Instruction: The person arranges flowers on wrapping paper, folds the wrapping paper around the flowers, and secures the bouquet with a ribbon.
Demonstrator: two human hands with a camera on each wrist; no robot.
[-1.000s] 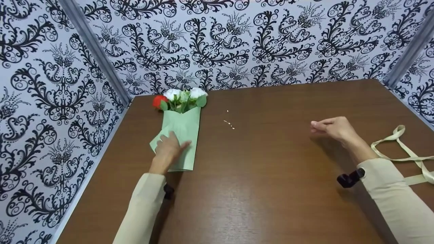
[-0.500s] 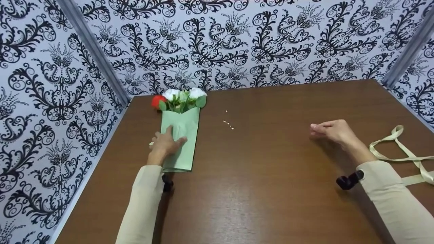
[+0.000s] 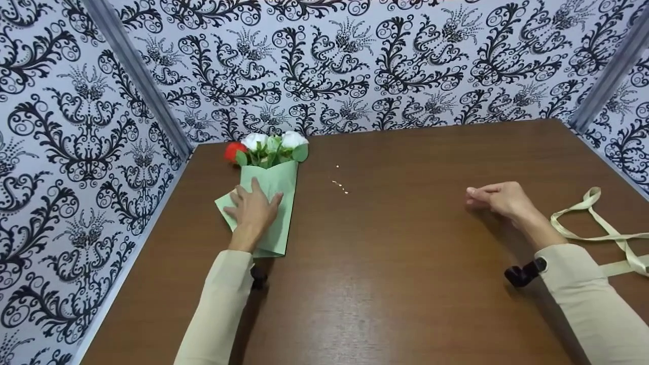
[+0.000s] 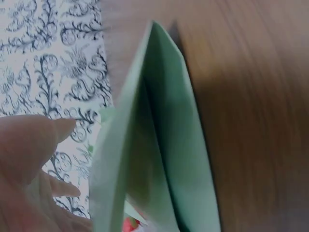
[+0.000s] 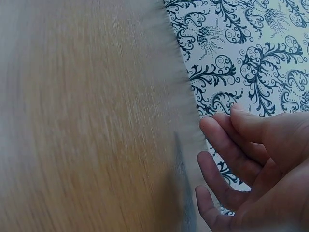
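A bouquet wrapped in light green paper (image 3: 284,177) lies at the left of the table. White flowers (image 3: 294,140), a red flower (image 3: 235,152) and green leaves (image 3: 300,152) show at its far end. My left hand (image 3: 253,210) is over the wrap with fingers spread, and a loose paper flap (image 3: 224,202) sticks out to its left. The left wrist view looks into the near end of the folded paper (image 4: 183,145). Well to the right, my right hand (image 3: 502,197) hovers above the table, fingers loosely curled and nothing between them (image 5: 256,169).
A pale yellow ribbon (image 3: 603,236) lies in loops at the table's right side, beyond the right forearm. Small whitish bits (image 3: 339,185) are scattered on the brown table (image 3: 385,253) right of the bouquet. Patterned walls (image 3: 355,61) border the table's back and sides.
My left hand moved left over the wrap, then forward and right again. The paper flap, mostly hidden half a second ago, sticks out at the left again. My right hand stayed almost still.
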